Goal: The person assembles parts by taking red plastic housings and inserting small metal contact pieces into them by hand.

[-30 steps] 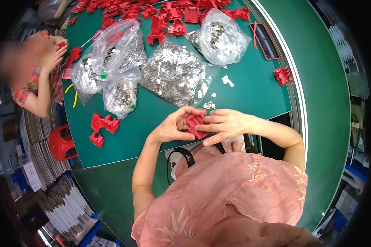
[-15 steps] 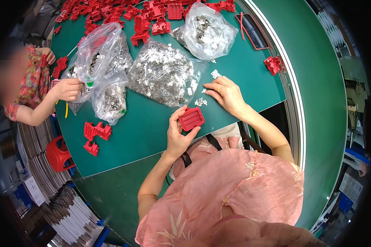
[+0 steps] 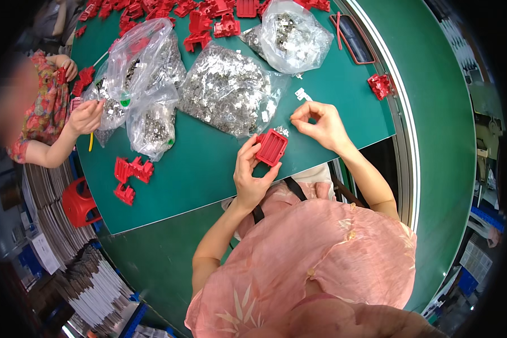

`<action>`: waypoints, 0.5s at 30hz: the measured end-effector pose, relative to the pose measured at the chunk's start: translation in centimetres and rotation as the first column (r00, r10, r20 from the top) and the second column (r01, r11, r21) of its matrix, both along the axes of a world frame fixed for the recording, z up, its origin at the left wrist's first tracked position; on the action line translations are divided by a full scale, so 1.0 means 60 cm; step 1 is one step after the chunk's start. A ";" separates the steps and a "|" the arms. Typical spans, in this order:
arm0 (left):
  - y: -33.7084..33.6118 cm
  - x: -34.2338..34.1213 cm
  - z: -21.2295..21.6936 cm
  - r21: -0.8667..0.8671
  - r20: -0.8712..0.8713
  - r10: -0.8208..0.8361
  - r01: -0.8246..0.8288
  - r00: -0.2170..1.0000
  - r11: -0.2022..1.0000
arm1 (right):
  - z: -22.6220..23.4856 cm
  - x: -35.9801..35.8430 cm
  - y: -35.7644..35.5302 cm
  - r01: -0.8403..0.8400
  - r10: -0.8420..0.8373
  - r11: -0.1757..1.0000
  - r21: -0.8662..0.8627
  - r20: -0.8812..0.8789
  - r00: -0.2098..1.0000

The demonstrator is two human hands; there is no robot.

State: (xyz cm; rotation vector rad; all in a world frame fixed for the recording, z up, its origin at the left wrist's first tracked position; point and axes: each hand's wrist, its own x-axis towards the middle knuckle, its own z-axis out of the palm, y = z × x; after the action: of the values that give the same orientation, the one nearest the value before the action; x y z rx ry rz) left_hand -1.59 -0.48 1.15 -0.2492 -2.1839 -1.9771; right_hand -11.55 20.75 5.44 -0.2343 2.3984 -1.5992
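Between the thumb and fingers of my left hand (image 3: 252, 176) is a red plastic housing (image 3: 272, 147), tilted, with its ribbed, recessed face turned up. My right hand (image 3: 324, 128) hovers just right of it, thumb and forefinger pinched together; whatever small thing they may hold is too small to make out. A few small silvery metal pieces (image 3: 281, 131) lie on the table right behind the housing. More pale metal pieces (image 3: 302, 94) rest beyond my right hand. Behind the housing lies a clear bag of metal pieces (image 3: 228, 90).
Other clear bags (image 3: 152, 121) (image 3: 290, 36) hold metal parts. Red housings (image 3: 208, 11) heap along the far side of the green table (image 3: 191, 186); several (image 3: 130, 174) lie at left. A red-framed phone-like device (image 3: 355, 39) is far right. A co-worker's hand (image 3: 86, 117) works at left.
My right thumb and forefinger have closed into a pinch and drawn back from the table pieces. My left hand has turned and tilted the red housing. The co-worker's hand has left the bag.
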 end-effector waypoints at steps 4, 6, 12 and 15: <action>0.001 -0.002 0.000 0.029 0.020 0.017 -0.018 1.000 0.999 | 0.060 0.051 -0.033 -0.147 0.140 0.979 -0.140 -0.062 0.988; 0.001 0.000 -0.004 0.031 0.007 0.025 -0.025 1.000 0.999 | 0.067 0.071 -0.054 -0.179 0.168 0.977 -0.113 -0.099 0.981; -0.001 0.004 -0.011 0.037 0.001 0.029 -0.029 1.000 0.999 | 0.048 0.103 -0.095 -0.038 0.023 0.989 -0.141 -0.111 0.994; 0.000 0.005 -0.014 0.022 -0.009 0.044 -0.044 0.999 0.999 | 0.039 0.104 -0.101 -0.040 0.016 0.992 -0.118 -0.197 0.980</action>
State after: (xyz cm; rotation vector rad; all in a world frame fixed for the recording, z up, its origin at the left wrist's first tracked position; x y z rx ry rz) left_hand -1.29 -0.48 0.32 -0.2054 -2.1421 -1.9712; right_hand -5.32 14.70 7.79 -0.4673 2.4279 -1.7868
